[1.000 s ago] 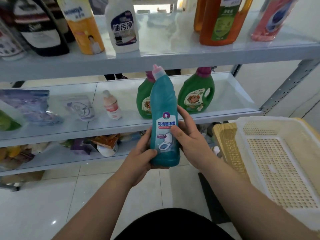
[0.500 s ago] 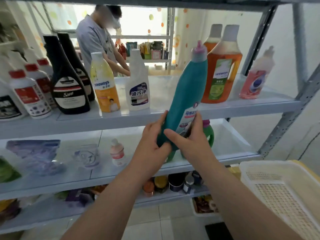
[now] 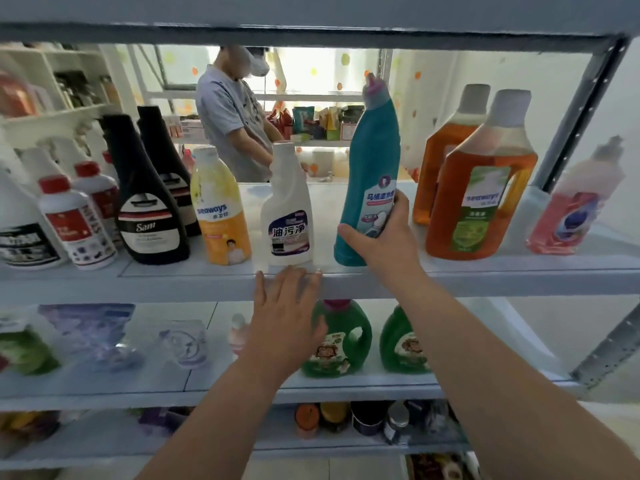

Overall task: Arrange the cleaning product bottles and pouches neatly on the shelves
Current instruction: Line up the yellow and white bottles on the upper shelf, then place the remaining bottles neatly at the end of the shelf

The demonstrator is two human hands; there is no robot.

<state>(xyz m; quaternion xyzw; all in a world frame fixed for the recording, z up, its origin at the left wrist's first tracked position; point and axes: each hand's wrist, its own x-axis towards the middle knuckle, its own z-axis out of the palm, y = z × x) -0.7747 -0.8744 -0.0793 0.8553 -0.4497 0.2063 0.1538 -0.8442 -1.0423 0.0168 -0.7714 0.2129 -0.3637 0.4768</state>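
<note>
The left hand (image 3: 287, 317) rests flat, straight fingertips on the upper shelf (image 3: 502, 277) edge. The right hand (image 3: 384, 237) wraps the teal bottle (image 3: 372, 150) low, tilted between white spray bottle (image 3: 287, 216) and orange bottle (image 3: 481, 209); stiff, slick plastic, likely liquid-heavy, favouring that low grip.

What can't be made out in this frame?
Head view:
- Teal bottle: the right hand covers its lower label and part of its base, so it is unclear whether it rests on the shelf.
- Green jug: the left hand hides its left side.
- Pouches: blurred, print unreadable.
- Jars at the bottom: small and blurred, kind unclear.
- White bottle at far left: cut off by the frame edge.
</note>
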